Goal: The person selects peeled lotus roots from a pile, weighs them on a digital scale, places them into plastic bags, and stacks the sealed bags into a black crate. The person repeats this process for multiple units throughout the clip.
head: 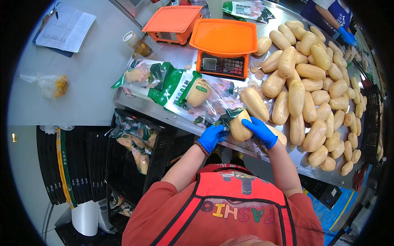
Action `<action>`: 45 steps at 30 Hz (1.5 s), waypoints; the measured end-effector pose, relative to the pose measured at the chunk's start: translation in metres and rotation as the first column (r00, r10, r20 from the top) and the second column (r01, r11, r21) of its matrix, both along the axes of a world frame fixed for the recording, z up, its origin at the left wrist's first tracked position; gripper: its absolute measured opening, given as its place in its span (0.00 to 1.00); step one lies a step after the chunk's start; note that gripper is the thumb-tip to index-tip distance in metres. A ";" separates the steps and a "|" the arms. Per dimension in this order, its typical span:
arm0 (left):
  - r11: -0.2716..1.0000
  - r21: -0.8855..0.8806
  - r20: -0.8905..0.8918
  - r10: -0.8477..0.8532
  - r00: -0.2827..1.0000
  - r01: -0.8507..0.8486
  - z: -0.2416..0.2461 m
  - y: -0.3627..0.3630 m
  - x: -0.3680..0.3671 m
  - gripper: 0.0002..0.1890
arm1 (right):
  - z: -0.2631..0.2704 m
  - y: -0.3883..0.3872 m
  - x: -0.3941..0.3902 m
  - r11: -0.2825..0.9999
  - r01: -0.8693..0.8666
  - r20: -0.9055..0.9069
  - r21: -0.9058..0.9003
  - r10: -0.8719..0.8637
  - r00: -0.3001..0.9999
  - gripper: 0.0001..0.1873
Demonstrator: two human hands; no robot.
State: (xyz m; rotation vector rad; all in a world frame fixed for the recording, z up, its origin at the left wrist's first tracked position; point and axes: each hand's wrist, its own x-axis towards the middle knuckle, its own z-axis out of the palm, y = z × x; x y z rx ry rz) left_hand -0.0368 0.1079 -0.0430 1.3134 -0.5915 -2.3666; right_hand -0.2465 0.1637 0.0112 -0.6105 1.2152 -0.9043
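Note:
My right hand (pixel 261 131), in a blue glove, grips a peeled lotus root segment (pixel 241 126) by its right side. My left hand (pixel 212 138), gloved too, pinches the near edge of a printed clear-and-green plastic bag (pixel 215 103). The root's far end is at the bag's mouth; how deep it sits inside is hard to tell. Another lotus root piece (pixel 197 96) shows through the plastic farther along. Under it lie flat printed bags (pixel 172 92), and a filled bag (pixel 143 73) rests to the left. Close beyond my right hand lies a loose lotus root (pixel 254 104).
A large heap of lotus roots (pixel 307 80) covers the steel table's right side. Two orange scales (pixel 224 64) (pixel 172 23) stand at the back. Below left, a black crate (pixel 154 153) holds filled bags (pixel 138 141). A co-worker's gloved hand (pixel 347 37) is at far right.

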 end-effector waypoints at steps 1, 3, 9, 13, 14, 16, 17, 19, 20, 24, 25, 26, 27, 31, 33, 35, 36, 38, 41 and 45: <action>0.999 -0.020 -0.008 -0.028 1.000 0.028 0.006 -0.001 0.001 0.08 | -0.002 0.000 0.004 0.999 0.042 0.032 0.009 -0.042 0.999 0.29; 0.995 -0.062 -0.023 -0.086 0.996 0.084 0.016 -0.005 0.007 0.09 | -0.012 -0.001 0.008 0.992 0.129 0.085 -0.008 -0.128 0.988 0.29; 0.771 -0.522 0.155 -0.334 0.930 0.364 -0.045 -0.007 0.032 0.08 | -0.025 -0.005 0.025 0.975 0.191 0.062 -0.116 -0.185 0.981 0.29; 0.794 -0.519 0.136 -0.287 0.948 0.315 -0.054 -0.004 0.036 0.11 | -0.022 -0.008 0.016 0.998 -0.058 -0.051 0.000 0.058 0.997 0.33; 0.850 -0.448 0.098 -0.263 0.960 0.278 -0.052 -0.003 0.036 0.11 | -0.023 -0.009 0.016 1.000 -0.021 -0.105 -0.006 0.020 0.994 0.33; 0.974 -0.138 -0.020 -0.186 0.982 0.182 -0.026 0.002 0.026 0.14 | -0.024 -0.011 0.018 0.998 0.054 -0.211 -0.024 -0.058 0.976 0.34; 0.980 -0.107 -0.023 -0.170 0.985 0.167 -0.020 0.006 0.021 0.15 | -0.025 -0.011 0.020 0.993 0.074 -0.286 -0.096 -0.099 0.953 0.34; 0.990 -0.048 -0.027 -0.136 0.990 0.135 -0.011 0.013 0.010 0.17 | -0.025 -0.015 0.027 0.965 0.093 -0.419 -0.246 -0.192 0.887 0.34; 0.994 -0.024 -0.040 -0.112 0.993 0.111 -0.008 0.014 0.006 0.19 | -0.022 -0.016 0.030 0.972 0.102 -0.501 -0.211 -0.197 0.843 0.34; 0.978 -0.094 -0.066 -0.195 0.979 0.188 -0.021 0.013 0.009 0.18 | -0.042 -0.019 0.026 0.964 0.134 -0.253 -0.227 -0.192 0.948 0.28; 0.972 -0.116 -0.083 -0.216 0.973 0.206 -0.024 0.010 0.011 0.18 | -0.047 -0.021 0.028 0.964 0.225 -0.068 -0.141 -0.236 0.969 0.26; 0.965 -0.139 -0.100 -0.237 0.966 0.223 -0.028 0.008 0.013 0.17 | -0.051 -0.021 0.029 0.954 0.296 0.115 -0.038 -0.290 0.950 0.25; 0.958 -0.157 -0.086 -0.253 0.963 0.238 -0.026 0.006 0.013 0.17 | -0.047 -0.021 0.035 0.944 0.326 0.175 -0.045 -0.314 0.933 0.24; 0.922 -0.256 0.002 -0.301 0.954 0.292 -0.028 0.005 0.022 0.14 | -0.044 -0.015 0.055 0.947 0.256 0.126 -0.196 -0.234 0.964 0.25; 0.885 -0.307 0.078 -0.343 0.936 0.350 -0.032 0.008 0.029 0.13 | -0.049 -0.011 0.060 0.923 0.089 -0.064 -0.375 -0.121 0.991 0.26; 0.831 -0.342 0.174 -0.404 0.898 0.440 -0.033 0.009 0.033 0.12 | -0.055 -0.009 0.055 0.937 -0.033 -0.256 -0.348 -0.062 0.965 0.27; 0.854 -0.347 0.125 -0.368 0.921 0.388 -0.032 0.014 0.031 0.13 | -0.059 -0.011 0.053 0.951 -0.073 -0.316 -0.300 -0.026 0.948 0.26; 0.855 -0.327 0.130 -0.381 0.915 0.402 -0.030 0.013 0.029 0.13 | -0.068 -0.015 0.054 0.972 -0.084 -0.358 -0.220 -0.001 0.934 0.23; 0.849 -0.364 0.045 -0.396 0.917 0.384 -0.029 0.012 0.028 0.12 | -0.049 -0.025 0.068 0.962 0.263 0.453 0.074 -0.268 0.850 0.16; 0.794 -0.441 0.033 -0.451 0.892 0.418 -0.032 0.008 0.025 0.11 | -0.070 -0.028 0.080 0.937 0.318 0.624 0.145 -0.337 0.705 0.13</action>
